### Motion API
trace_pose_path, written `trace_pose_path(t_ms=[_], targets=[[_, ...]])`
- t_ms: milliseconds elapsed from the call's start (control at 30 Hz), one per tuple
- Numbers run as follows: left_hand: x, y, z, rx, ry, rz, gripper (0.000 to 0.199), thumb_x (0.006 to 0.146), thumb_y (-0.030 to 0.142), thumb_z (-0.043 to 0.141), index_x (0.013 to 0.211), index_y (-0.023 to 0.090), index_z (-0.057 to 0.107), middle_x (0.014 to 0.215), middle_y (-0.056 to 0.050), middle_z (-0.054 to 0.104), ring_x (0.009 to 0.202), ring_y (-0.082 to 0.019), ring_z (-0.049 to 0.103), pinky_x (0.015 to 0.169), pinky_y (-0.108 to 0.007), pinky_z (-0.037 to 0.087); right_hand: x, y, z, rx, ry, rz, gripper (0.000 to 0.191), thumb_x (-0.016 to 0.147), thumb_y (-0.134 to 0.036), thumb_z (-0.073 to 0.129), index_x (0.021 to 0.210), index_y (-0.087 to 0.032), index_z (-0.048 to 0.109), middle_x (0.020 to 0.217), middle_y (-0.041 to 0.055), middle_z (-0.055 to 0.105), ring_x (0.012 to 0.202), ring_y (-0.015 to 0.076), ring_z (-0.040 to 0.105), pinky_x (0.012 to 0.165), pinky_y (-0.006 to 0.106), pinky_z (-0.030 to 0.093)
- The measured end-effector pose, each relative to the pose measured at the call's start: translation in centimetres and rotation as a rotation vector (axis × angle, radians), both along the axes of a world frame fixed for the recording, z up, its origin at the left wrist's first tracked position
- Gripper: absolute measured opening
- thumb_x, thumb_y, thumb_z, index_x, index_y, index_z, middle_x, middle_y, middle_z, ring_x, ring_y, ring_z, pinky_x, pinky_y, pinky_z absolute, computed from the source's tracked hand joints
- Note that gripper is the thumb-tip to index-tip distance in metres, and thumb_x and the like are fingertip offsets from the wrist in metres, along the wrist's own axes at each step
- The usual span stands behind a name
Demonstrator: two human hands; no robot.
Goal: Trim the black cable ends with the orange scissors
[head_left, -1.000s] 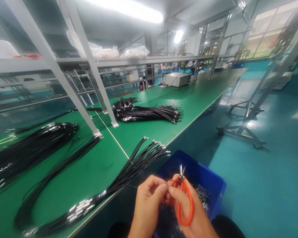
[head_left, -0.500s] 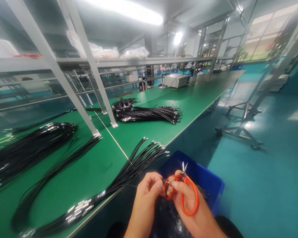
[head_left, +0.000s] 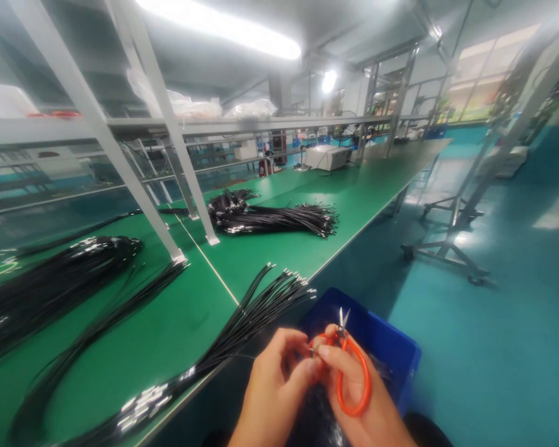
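My right hand (head_left: 354, 372) is closed around orange-handled scissors (head_left: 354, 372), their blades slightly apart and pointing up and away from me. Its thumb and forefinger also pinch at a small light tip between the two hands. Fingers curled, my left hand (head_left: 279, 379) meets the right one there; a thin black cable (head_left: 240, 356) runs into it from the side of the table. Just left of my hands lies a bundle of black cables (head_left: 261, 310) with pale metal ends, partly overhanging the table edge. Fingers hide most of the piece being held.
Below my hands is a blue bin (head_left: 382, 335) with dark and clear plastic stuff inside. The green table (head_left: 200, 285) carries further black cable bundles (head_left: 279, 218), a white box (head_left: 328, 158) and shelf posts (head_left: 186, 161). A wheeled metal stand (head_left: 447, 248) is on the right.
My left hand has rolled and shifted slightly right, its fingers now closer against the right hand's fingertips. The scissors stay in my right hand. The view has moved slightly.
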State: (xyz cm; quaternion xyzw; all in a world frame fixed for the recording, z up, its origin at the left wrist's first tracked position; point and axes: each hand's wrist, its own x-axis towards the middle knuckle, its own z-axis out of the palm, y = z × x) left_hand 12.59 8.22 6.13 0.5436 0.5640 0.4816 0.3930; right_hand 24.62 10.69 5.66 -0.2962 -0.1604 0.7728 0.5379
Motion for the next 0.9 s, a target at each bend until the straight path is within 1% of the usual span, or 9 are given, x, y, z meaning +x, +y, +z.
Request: trace_pose_path(t_ms=[133,233,333,433,533,600,700,800,900], targets=[[0.6,0.0,-0.4,-0.081,-0.298,-0.045,0.011,0.07,0.026,0.069,0.07,0.017,0.062,0.066,0.0,0.067,0.064,-0.016,0.06,0.063,-0.025,0.047,0.2,0.0,-0.4,0.03,-0.057,0.029,0.024,0.06,-0.018,0.077,0.08,-0.021,0.063,0.068,-0.002,0.063,0.061,0.0121,0.052,0.057,0.022,0.045],[0.4,0.2,-0.7,-0.085,-0.331,-0.008,0.012,0.067,0.023,0.071,0.062,0.015,0.064,0.061,0.0,0.067,0.061,-0.014,0.058,0.061,-0.022,0.045,0.4,0.2,-0.9,0.133,-0.181,0.017,0.021,0.066,-0.022,0.075,0.08,-0.02,0.06,0.064,-0.0037,0.059,0.055,0.0108,0.046,0.052,0.022,0.041],[-0.2,0.2,-1.1,-0.12,-0.372,-0.027,0.013,0.065,0.024,0.075,0.063,0.015,0.065,0.064,0.0,0.068,0.061,-0.013,0.056,0.058,-0.02,0.043,0.7,0.7,-1.0,0.196,-0.276,-0.052,0.022,0.07,-0.026,0.075,0.084,-0.02,0.059,0.072,-0.0016,0.063,0.058,0.0109,0.046,0.057,0.023,0.041],[-0.7,0.0,-1.1,-0.136,-0.419,-0.072,0.016,0.066,0.027,0.076,0.064,0.015,0.065,0.065,0.0,0.067,0.06,-0.012,0.054,0.058,-0.02,0.041,1.0,1.1,-0.7,0.26,-0.26,0.001,0.023,0.073,-0.027,0.073,0.09,-0.021,0.059,0.087,0.0027,0.068,0.067,0.0134,0.052,0.064,0.025,0.043],[-0.7,-0.3,-0.9,-0.143,-0.447,-0.064,0.018,0.067,0.029,0.076,0.064,0.015,0.065,0.062,0.001,0.063,0.059,-0.011,0.05,0.057,-0.019,0.039,0.8,1.2,-0.3,0.336,-0.254,0.061,0.022,0.069,-0.022,0.073,0.087,-0.022,0.06,0.083,0.0008,0.067,0.076,0.0157,0.056,0.067,0.025,0.044],[-0.6,-0.3,-0.7,-0.141,-0.467,-0.051,0.02,0.067,0.03,0.076,0.063,0.015,0.064,0.059,0.002,0.06,0.057,-0.01,0.048,0.056,-0.019,0.038,0.3,0.9,-0.2,0.378,-0.299,0.02,0.02,0.067,-0.02,0.074,0.081,-0.023,0.059,0.074,-0.0029,0.064,0.069,0.0136,0.056,0.063,0.022,0.043],[-0.4,-0.2,-0.8,-0.138,-0.509,-0.022,0.021,0.065,0.03,0.078,0.062,0.015,0.064,0.057,0.003,0.058,0.056,-0.009,0.046,0.054,-0.018,0.037,-0.3,0.1,-0.1,0.413,-0.47,-0.126,0.017,0.069,-0.022,0.073,0.074,-0.024,0.057,0.064,-0.0059,0.058,0.058,0.011,0.052,0.056,0.021,0.042],[-0.2,-0.2,-0.9,-0.146,-0.555,-0.01,0.02,0.064,0.029,0.079,0.063,0.015,0.064,0.058,0.003,0.06,0.055,-0.009,0.048,0.054,-0.018,0.037,-0.3,-0.6,0.0,0.429,-0.665,-0.225,0.014,0.071,-0.021,0.07,0.071,-0.024,0.056,0.063,-0.0051,0.058,0.055,0.0115,0.051,0.054,0.021,0.041],[-0.1,-0.2,-0.9,-0.152,-0.597,-0.01,0.021,0.063,0.029,0.079,0.061,0.014,0.064,0.059,0.001,0.063,0.055,-0.009,0.05,0.054,-0.018,0.038,0.1,-0.9,0.0,0.446,-0.711,-0.268,0.009,0.072,-0.023,0.067,0.073,-0.025,0.058,0.069,-0.0032,0.061,0.06,0.0133,0.056,0.058,0.023,0.045]])
